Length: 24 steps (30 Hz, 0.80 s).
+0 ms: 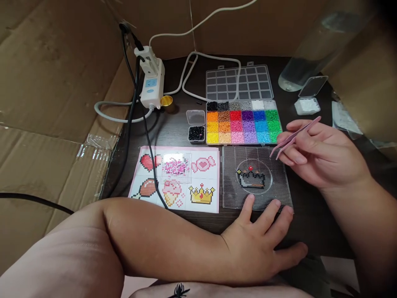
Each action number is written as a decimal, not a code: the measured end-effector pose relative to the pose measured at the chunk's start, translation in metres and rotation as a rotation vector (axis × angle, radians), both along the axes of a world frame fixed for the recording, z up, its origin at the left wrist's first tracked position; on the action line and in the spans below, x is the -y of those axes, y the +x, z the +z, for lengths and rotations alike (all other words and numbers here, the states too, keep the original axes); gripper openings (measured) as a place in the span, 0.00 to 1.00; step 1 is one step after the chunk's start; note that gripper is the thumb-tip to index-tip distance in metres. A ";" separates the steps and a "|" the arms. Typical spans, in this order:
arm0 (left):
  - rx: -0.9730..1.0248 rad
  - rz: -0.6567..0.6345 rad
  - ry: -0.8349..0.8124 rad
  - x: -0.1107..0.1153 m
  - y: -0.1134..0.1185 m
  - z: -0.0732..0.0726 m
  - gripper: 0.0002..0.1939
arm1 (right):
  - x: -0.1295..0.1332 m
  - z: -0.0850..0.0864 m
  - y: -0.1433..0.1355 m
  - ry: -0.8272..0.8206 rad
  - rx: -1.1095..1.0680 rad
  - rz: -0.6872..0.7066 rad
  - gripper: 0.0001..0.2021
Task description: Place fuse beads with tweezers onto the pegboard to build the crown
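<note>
One of two hands [330, 153] holds tweezers [312, 125] near the larger of two pegboards [281, 188].

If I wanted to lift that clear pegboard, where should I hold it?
By the left and right edges of the clear pegboard, probably, coming from the near side. It lies flat with a bead crown in its middle, so keep it level; its far edge sits right by the bead case, leaving little finger room.

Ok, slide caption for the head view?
Slim pink tweezers in right hand, left hand at clear square plastic pegboard with black-outlined bead crown.
</note>
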<state>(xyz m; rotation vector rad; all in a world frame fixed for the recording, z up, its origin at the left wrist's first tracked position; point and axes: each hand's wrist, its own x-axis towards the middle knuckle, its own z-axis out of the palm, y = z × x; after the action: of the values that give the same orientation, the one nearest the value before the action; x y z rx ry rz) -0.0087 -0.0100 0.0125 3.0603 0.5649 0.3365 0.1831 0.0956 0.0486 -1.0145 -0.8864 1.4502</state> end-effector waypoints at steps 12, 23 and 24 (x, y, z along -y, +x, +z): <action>0.009 0.012 0.005 0.002 0.000 0.000 0.21 | 0.002 0.003 0.004 -0.036 0.041 0.038 0.24; 0.382 0.326 0.506 0.004 0.023 -0.061 0.16 | -0.005 -0.007 -0.002 -0.007 -0.085 0.033 0.19; 0.386 0.345 0.564 0.004 0.030 -0.074 0.14 | -0.007 -0.009 -0.002 -0.009 -0.117 0.028 0.17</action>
<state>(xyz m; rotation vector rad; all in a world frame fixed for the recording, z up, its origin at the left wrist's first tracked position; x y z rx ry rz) 0.0209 -0.0139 -0.0612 3.2256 1.1324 1.2581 0.1815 0.1023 0.0398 -0.9174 -0.8134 1.5224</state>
